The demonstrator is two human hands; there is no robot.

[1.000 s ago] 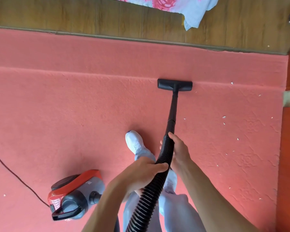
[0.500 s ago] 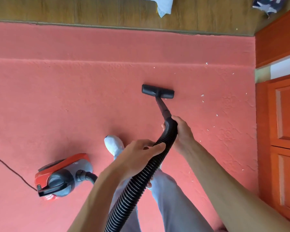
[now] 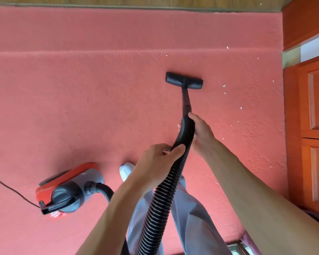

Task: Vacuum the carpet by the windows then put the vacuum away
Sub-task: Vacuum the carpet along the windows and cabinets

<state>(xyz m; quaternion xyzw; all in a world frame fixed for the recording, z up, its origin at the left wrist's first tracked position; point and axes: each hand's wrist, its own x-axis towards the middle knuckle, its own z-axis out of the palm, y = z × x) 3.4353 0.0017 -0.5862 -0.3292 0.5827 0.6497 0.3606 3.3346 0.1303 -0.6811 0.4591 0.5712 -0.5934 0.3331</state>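
A red and grey canister vacuum (image 3: 68,190) sits on the salmon-red carpet (image 3: 81,98) at my lower left. Its black ribbed hose (image 3: 160,199) runs up to a black wand (image 3: 186,100) ending in a flat black floor nozzle (image 3: 184,80) that rests on the carpet ahead of me. My right hand (image 3: 199,131) grips the hose end where it meets the wand. My left hand (image 3: 155,166) grips the ribbed hose lower down. Several white scraps (image 3: 224,85) lie on the carpet right of the nozzle.
A black power cord (image 3: 9,189) trails left from the vacuum. Orange wooden cabinet doors (image 3: 313,126) stand along the right. A strip of wood floor (image 3: 136,2) borders the carpet's far edge. My white-socked foot (image 3: 125,170) and grey trousers are below the hands.
The nozzle has been drawn back from the carpet's ridge line and shifted right toward the scraps. My view has swung right, showing more of the cabinet. Both hands keep their grip on the hose.
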